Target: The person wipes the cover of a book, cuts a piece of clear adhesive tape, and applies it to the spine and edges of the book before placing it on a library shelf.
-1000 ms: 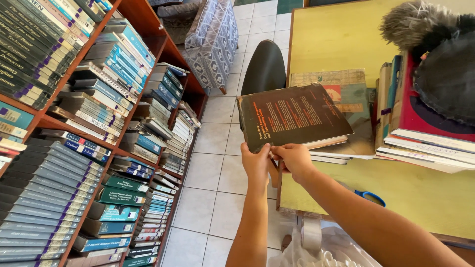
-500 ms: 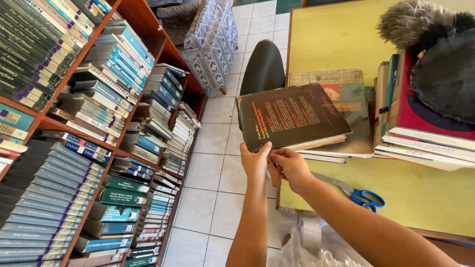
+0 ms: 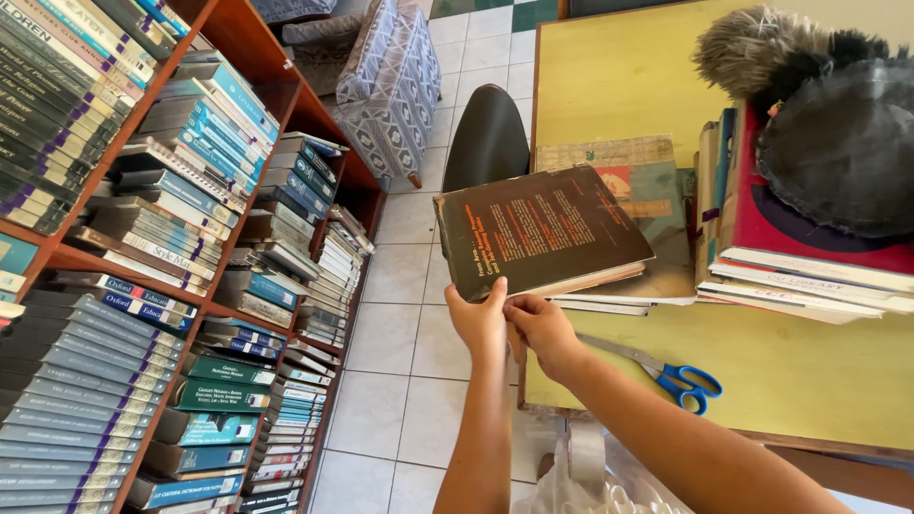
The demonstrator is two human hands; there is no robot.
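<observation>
Red-brown wooden bookshelf [image 3: 286,90] on the left, packed with stacked and upright books. White tiled floor [image 3: 400,381]. Dark chair back [image 3: 487,138] at the yellow table [image 3: 609,86]. Blue-handled scissors [image 3: 671,373] lie near the table's front edge. Roll of tape [image 3: 586,452] below it. Patterned upholstered seat [image 3: 390,81] stands farther off.

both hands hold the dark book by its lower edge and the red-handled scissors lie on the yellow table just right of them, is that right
Not quite: the scissors have blue handles, not red, as the head view shows. The rest stands: the left hand and the right hand hold the dark book by its lower edge, and the scissors lie on the yellow table just right of them.
</observation>
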